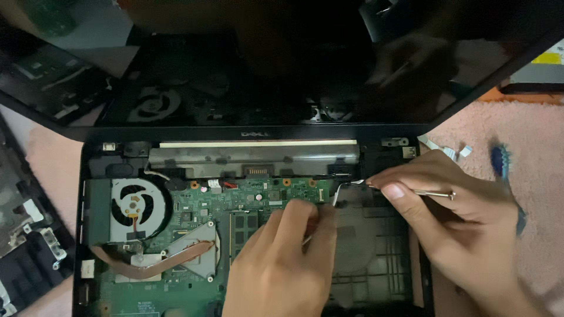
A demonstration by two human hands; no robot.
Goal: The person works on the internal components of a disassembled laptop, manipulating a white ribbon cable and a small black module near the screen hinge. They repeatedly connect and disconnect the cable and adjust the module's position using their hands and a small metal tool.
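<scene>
I see one opened laptop base [388, 276], with one cooling fan [136, 205] and one copper heat pipe [153, 261] left of my left hand [282, 264]. That hand's fingers curl onto the green board [252, 194]; any grip is hidden. My right hand [446, 217] pinches one metal tool [432, 192] at a thin cable [341, 189]. A slip could tear it.
</scene>
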